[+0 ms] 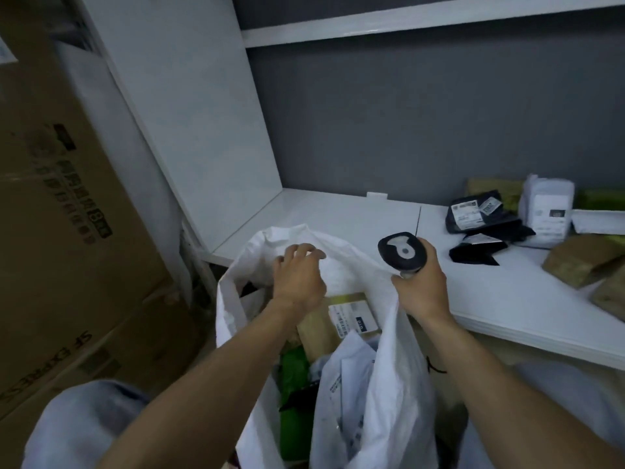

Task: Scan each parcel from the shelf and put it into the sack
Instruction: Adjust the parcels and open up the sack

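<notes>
A white woven sack (392,367) stands open in front of the white shelf (338,214). Inside it lie a brown parcel with a label (341,316), a green bag (294,370) and a white mailer (348,390). My left hand (297,275) hovers over the sack's far rim with its fingers loosely curled, and I cannot tell whether they touch the fabric. My right hand (422,289) grips a black handheld scanner (400,252) and also pinches the sack's right rim. More parcels wait on the shelf at the right: black mailers (480,225), a white one (548,211), brown ones (585,258).
Large cardboard boxes (61,214) are stacked at the left. A white shelf side panel (189,113) rises behind the sack, and an upper shelf board (406,22) runs across the top. A grey wall backs the shelf. A pale garment (84,421) shows at the bottom left.
</notes>
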